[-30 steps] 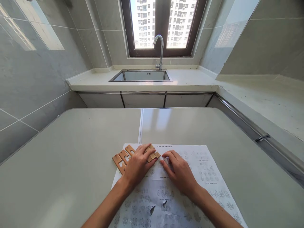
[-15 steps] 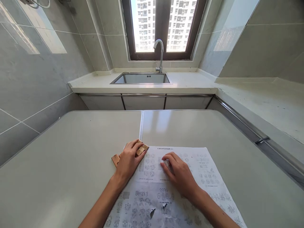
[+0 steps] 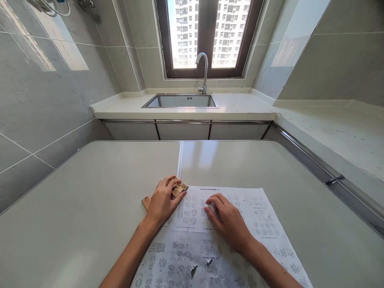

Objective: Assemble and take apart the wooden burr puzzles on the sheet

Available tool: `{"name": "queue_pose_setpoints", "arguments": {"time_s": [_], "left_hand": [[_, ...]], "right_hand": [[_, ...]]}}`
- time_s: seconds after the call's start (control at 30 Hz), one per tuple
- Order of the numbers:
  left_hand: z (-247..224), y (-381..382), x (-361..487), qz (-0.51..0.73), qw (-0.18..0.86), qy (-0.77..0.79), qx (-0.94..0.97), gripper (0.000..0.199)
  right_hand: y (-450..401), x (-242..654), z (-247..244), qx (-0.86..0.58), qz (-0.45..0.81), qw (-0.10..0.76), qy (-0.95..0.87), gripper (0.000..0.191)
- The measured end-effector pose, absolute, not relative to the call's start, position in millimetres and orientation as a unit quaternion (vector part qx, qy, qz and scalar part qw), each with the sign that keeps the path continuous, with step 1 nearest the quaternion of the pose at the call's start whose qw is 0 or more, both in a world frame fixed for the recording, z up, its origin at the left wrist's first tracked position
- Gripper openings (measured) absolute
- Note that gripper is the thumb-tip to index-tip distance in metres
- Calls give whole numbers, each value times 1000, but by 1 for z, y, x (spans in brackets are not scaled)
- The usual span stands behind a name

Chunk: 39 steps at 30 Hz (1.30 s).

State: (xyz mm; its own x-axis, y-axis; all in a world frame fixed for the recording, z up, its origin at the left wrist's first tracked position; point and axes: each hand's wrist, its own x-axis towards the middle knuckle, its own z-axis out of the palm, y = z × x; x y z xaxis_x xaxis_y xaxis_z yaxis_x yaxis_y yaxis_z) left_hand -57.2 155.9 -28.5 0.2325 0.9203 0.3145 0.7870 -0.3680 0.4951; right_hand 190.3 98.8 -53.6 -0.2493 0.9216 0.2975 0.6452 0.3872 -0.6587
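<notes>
Small light-brown wooden pieces (image 3: 179,189) lie at the paper's top left corner, partly hidden under my left hand (image 3: 163,201). Its fingers curl round them and grip them; one piece (image 3: 146,202) sticks out on the left side of the hand. My right hand (image 3: 225,216) rests on the printed paper sheet (image 3: 246,240), thumb and forefinger apart with a gap between them, and nothing shows in it. The sheet carries rows of small line diagrams and has two small tears near the bottom.
A pale table (image 3: 90,200) with a centre seam spreads around the paper. Beyond it are a white counter (image 3: 240,105) with a sink (image 3: 183,101), a chrome faucet (image 3: 205,74) and a window (image 3: 207,36). Another counter (image 3: 345,124) runs along the right.
The whole view has shifted slightly, with the scene a little lower and to the right. Both hands keep nearly the same places on the wooden pieces and the paper.
</notes>
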Motion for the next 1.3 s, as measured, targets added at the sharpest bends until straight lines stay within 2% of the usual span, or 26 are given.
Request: {"name": "queue_pose_setpoints", "arguments": {"time_s": [0.2,0.4,1.3], "left_hand": [[-16,168,-86,346,119,596,715,40],[-18,173,-140,354,123,648,663,50],[-35,169,-152,308,124,626,705,38]], "right_hand": [[98,191,-54,-511,219,334,-761,11],[99,192,-51,-511,225,336,-758,9],[99,192,-53,-508,229,332,-761,11]]}}
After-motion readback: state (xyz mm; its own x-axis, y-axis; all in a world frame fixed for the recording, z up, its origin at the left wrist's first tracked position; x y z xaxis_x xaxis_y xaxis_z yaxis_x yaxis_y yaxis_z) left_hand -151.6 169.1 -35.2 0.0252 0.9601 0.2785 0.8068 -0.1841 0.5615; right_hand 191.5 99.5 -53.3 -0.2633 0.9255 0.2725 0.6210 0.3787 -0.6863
